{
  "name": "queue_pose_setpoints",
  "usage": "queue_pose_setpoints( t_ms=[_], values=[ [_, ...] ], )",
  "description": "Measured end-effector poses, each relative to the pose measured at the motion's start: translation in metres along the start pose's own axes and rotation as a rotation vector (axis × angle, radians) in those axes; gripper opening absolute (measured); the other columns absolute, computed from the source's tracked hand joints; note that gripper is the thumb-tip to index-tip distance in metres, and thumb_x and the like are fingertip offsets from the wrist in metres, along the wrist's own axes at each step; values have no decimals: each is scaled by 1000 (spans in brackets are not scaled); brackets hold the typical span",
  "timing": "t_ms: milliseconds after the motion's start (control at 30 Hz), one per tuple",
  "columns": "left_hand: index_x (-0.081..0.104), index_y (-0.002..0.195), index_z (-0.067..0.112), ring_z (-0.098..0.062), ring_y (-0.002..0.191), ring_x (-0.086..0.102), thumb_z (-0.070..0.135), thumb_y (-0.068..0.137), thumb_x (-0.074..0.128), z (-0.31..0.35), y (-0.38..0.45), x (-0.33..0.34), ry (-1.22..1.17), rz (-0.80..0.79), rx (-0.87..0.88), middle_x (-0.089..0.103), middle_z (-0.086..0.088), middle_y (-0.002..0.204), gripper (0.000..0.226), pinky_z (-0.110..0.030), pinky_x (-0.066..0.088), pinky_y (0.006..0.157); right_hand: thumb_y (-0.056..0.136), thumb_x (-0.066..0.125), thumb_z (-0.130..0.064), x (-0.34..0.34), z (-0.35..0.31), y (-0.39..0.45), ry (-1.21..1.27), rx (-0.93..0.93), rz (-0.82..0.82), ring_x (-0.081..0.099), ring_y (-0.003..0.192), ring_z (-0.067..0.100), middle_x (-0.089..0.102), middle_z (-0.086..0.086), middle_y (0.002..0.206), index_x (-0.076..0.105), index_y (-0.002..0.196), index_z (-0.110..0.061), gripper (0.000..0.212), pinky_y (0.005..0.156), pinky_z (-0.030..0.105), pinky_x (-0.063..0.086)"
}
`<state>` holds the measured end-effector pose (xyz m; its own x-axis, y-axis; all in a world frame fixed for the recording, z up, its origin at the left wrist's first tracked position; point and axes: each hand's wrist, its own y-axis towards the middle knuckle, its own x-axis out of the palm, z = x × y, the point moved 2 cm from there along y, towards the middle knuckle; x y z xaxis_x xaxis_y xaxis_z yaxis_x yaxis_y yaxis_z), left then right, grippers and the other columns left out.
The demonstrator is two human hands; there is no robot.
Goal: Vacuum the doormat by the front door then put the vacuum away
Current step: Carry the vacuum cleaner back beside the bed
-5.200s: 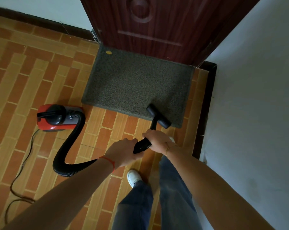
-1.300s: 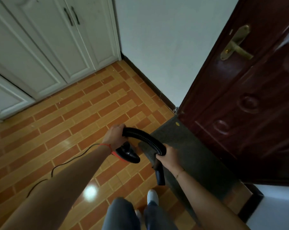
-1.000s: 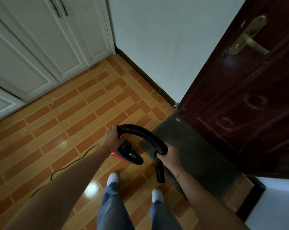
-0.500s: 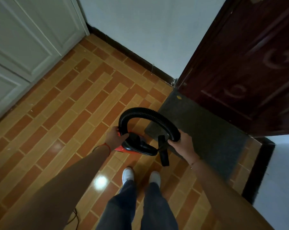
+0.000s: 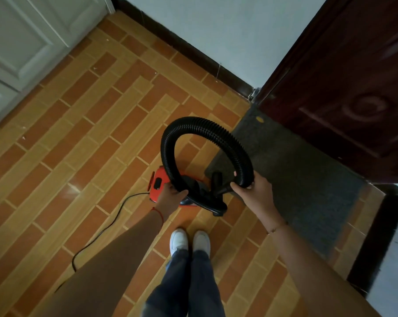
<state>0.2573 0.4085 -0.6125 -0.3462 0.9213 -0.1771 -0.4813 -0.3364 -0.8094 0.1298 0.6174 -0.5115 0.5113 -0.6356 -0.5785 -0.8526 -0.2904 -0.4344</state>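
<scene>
Orange-and-tan brick-pattern floor tiles point(image 5: 83, 138) gleam underfoot, a dark skirting board point(image 5: 189, 50) edges the pale wall point(image 5: 227, 26), with white panelled cupboard doors point(image 5: 26, 40) at left and a dark red-brown door point(image 5: 353, 72) at right.

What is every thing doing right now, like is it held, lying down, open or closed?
Red canister vacuum: gripped by the left hand.
Black ribbed hose: curled in a high loop, held by the right hand.
Black nozzle: hanging by the canister, off the mat.
Black power cord: trailing loose on the tile floor.
Grey doormat: lying flat by the door.
Dark brown wooden door: closed.
White cabinet doors: closed.
</scene>
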Motion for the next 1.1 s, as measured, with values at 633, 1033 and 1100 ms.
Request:
queue_pose_setpoints(
  t_ms=[633, 1033, 1100],
  values=[
    [46, 129, 10, -15, 112, 63, 15, 96, 59, -8, 30, 17, 24, -10, 352, 65, 3, 116, 36, -32, 49, 98, 66, 89, -21, 109, 34, 60, 53, -106, -231, 31, 116, -16, 38, -13, 131, 18, 147, -19, 107, 87, -10, 25],
    [58, 122, 8, -10, 100, 62, 19, 98, 54, -28, 60, 2, 237, 138, 545, 67, 0, 112, 26, -19, 46, 83, 69, 82, -19, 160, 51, 86, -122, -193, -142, 57, 113, 15, 52, 0, 123, 29, 139, -17, 88, 71, 8, 43],
    [59, 123, 9, -15, 95, 60, 17, 100, 49, -40, 73, -9, 368, 162, 534, 65, -3, 108, 26, -19, 43, 79, 69, 81, -19, 166, 52, 90, -138, -210, -131, 60, 105, 14, 56, -1, 116, 36, 130, -17, 76, 61, 1, 40]
  ],
)
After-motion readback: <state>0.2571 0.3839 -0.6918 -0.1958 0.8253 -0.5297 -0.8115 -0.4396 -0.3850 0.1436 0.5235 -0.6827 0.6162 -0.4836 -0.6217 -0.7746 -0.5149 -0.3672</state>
